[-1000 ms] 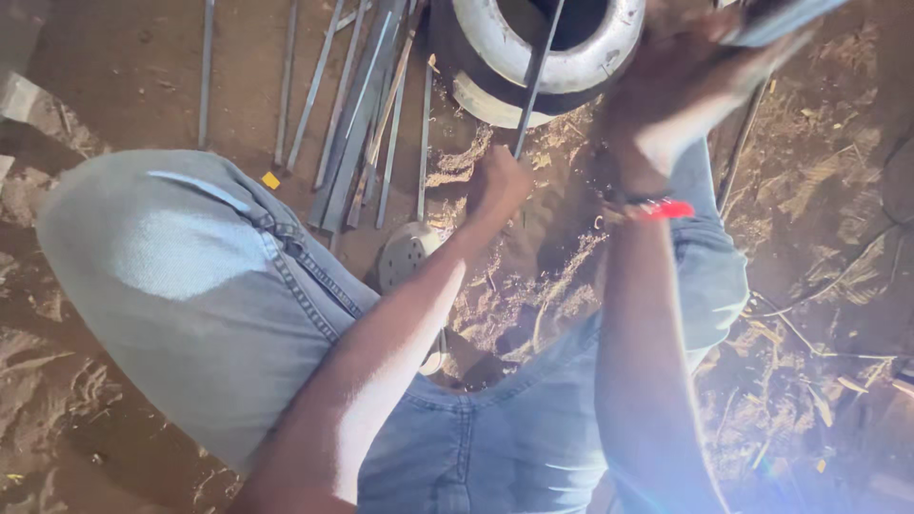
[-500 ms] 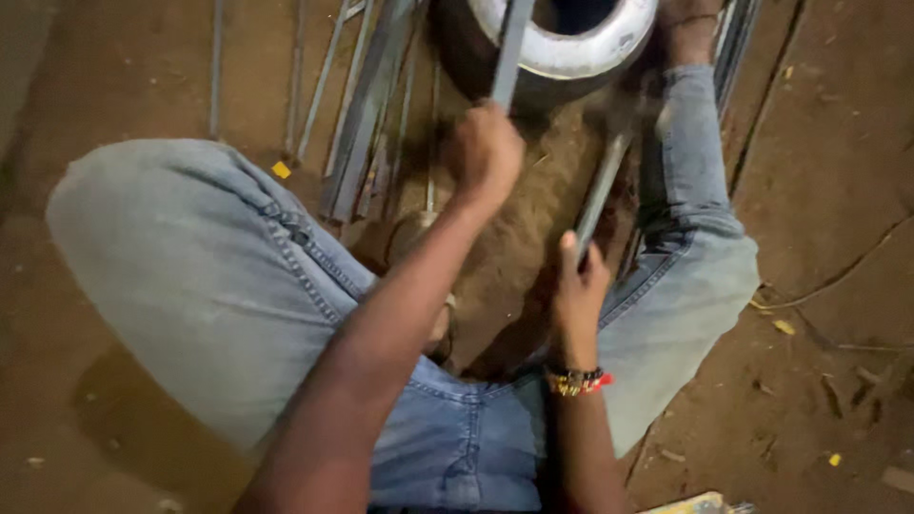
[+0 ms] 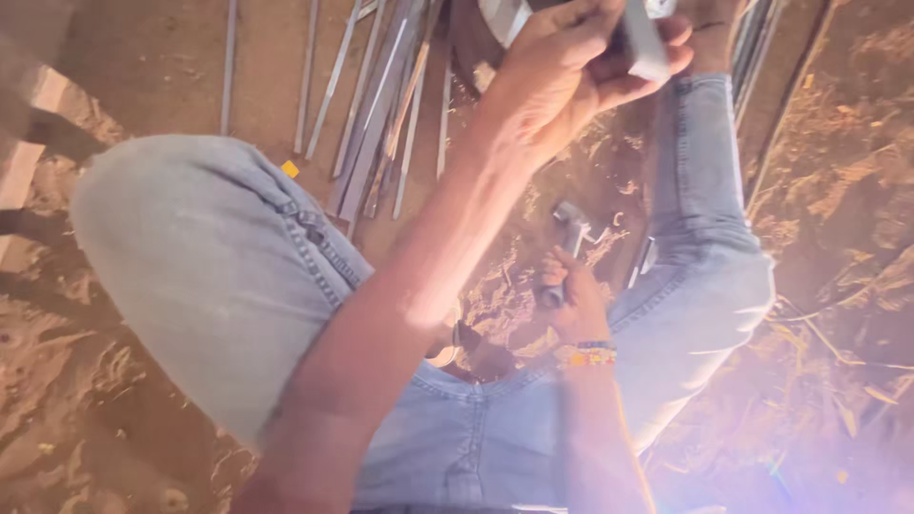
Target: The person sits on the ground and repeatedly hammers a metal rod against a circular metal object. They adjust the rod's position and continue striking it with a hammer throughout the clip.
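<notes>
On the dirt ground between the knees, two hands grip metal pieces.

In the head view, the left hand (image 3: 571, 71) is raised near the top edge, fingers clenched around a flat grey metal bar (image 3: 643, 43) whose end juts out past the knuckles. Lower down, between the jeans-clad legs (image 3: 219, 276), the right hand (image 3: 571, 300) with a beaded bracelet (image 3: 588, 355) at the wrist is closed around the handle of what seems to be a small hammer (image 3: 566, 233), though blur makes the tool hard to identify; its head points up and away from the body. A bundle of long thin metal rods (image 3: 381, 124) lies on the soil to the left of the raised hand, just beyond the left knee. Bright glare washes out the lower right corner.
</notes>
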